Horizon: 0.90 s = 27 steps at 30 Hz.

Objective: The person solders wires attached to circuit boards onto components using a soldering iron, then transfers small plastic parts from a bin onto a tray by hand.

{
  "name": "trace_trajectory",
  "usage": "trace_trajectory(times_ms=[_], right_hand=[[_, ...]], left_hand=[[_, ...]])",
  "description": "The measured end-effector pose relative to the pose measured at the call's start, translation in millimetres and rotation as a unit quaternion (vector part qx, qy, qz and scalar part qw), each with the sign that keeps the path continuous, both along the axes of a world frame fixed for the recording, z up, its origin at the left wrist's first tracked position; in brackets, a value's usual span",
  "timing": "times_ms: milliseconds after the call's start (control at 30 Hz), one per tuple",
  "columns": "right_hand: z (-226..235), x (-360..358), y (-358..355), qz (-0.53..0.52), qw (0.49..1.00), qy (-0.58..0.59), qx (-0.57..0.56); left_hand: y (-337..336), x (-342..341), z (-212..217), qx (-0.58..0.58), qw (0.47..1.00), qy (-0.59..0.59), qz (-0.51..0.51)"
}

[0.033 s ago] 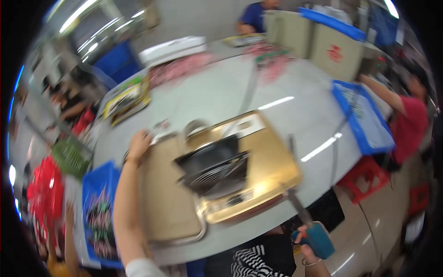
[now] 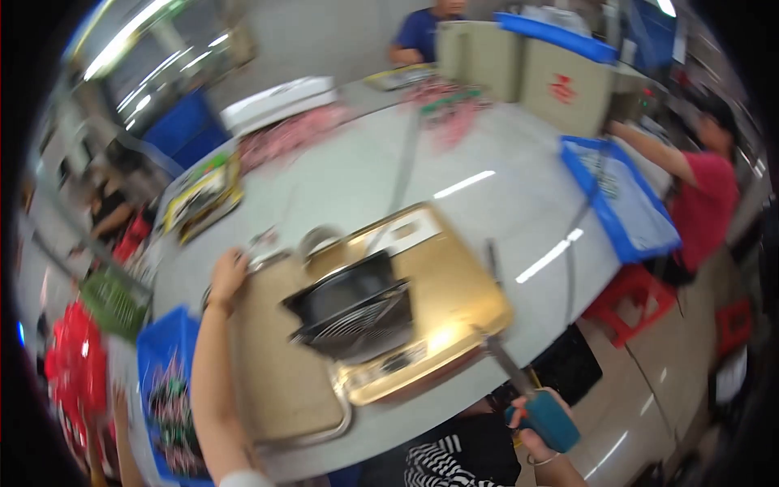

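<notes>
My left hand (image 2: 229,276) is at the far left corner of a shallow, beige-lined metal tray (image 2: 284,365), its fingers curled. Blur hides whatever lies between them. Low on the right, past the table's near edge, my right hand (image 2: 531,430) is closed around the teal handle of a tool with a long dark shaft (image 2: 510,365). Its shaft points up and left, with the tip close to the right edge of a gold-coloured tray (image 2: 466,284). A black ribbed box (image 2: 357,312) stands across the two trays. Behind it is a round tape-like ring (image 2: 323,242).
Blue bins (image 2: 166,345) (image 2: 621,203) flank the pale table (image 2: 341,178). At its far side lie pink wires (image 2: 292,134) beside a white box (image 2: 280,105). A person in red (image 2: 710,195) works at the right; a red stool (image 2: 629,304) stands below. A dark cable crosses the tabletop.
The whole scene has shifted slightly left in the picture. Both hands keep about the same places relative to the trays, and my right hand still holds the teal-handled tool.
</notes>
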State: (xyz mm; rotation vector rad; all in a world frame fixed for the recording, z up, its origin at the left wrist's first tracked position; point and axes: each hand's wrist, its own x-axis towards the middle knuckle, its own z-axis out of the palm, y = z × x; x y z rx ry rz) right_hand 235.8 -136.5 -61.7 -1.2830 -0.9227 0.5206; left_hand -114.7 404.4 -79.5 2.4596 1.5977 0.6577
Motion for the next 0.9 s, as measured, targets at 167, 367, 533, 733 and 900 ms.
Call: trace_trajectory(times_ms=[167,367,533,733,900], right_hand=[[5.8,37.8,-3.7,-0.034,0.993,-0.116,0.004],[36.5,119.0,10.1,-0.151,0.863,-0.478,-0.07],[36.9,210.0,71.9,-0.09,0.819,-0.507,-0.254],[29.7,241.7,150.9,-0.021,0.765,-0.569,-0.302],[12.6,246.3,120.2,-0.097,0.753,-0.619,-0.204]], left_hand=[[-11.3,34.6,5.9,-0.019,0.999,-0.028,0.028],[-107.7,12.6,57.4,0.036,0.995,0.023,-0.088],[-278.2,33.9,89.3,-0.037,0.973,0.151,-0.169],[-396.1,51.4,76.6,-0.123,0.946,0.132,-0.27],[-416.6,19.8,25.3,0.138,0.931,0.111,-0.318]])
